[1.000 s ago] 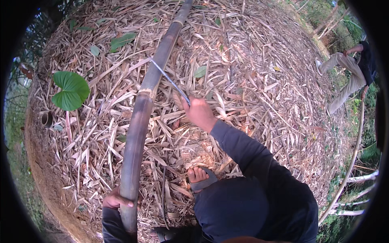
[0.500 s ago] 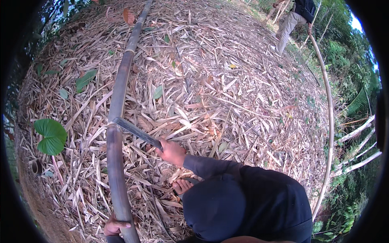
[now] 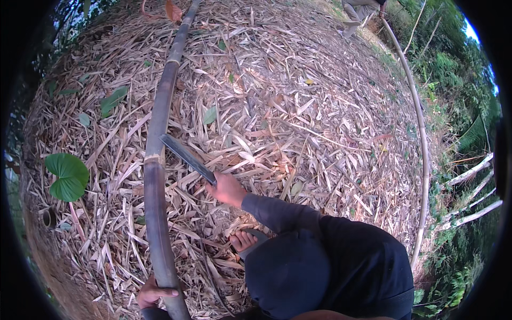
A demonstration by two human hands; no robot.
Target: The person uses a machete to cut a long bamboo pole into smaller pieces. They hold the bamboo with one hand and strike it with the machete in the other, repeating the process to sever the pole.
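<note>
A long, dark grey-brown bamboo pole, round and smooth with pale rings at its joints, is lying across ground thickly covered in dry, papery, straw-coloured bamboo leaves, and is running from about 6 o'clock at the bottom up to 12 o'clock at the top, bending with the lens. The left hand is wrapping its fingers around the pole's near end at roughly 7 o'clock, closed firmly on it. The right hand, near the centre, is gripping the handle of a long flat knife whose dull grey metal blade is slanting up toward 10 o'clock, its tip meeting the pole just at a pale joint ring. A dark long sleeve is covering the right forearm, and a bare foot in a sandal is resting on the leaves just below that hand. A broad, heart-shaped green leaf is growing at 9 o'clock, well apart from the pole. A thinner, pale bamboo cane is curving along the 3 o'clock side, and another person's legs are standing at about 1 o'clock
</note>
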